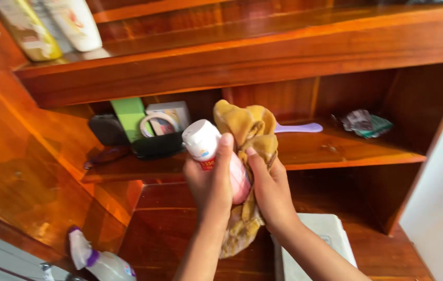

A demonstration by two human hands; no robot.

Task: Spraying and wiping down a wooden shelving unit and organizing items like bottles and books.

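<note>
White-capped pink plastic bottle point(212, 156) sits wrapped by left hand point(212, 190) fingers; right hand point(272, 191) fingers pinch crumpled yellow cloth point(247, 132) against it

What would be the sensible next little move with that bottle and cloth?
Probably slide the yellow cloth along the pink bottle: the left hand grips it, and the right hand presses the cloth against its side.

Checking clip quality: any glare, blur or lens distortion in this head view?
Head view: window glare on the glossy wooden shelf and side panel; the shelf lines tilt with wide-angle bending; left hand, right hand, pink bottle and yellow cloth slightly soft; edges softer.
</note>
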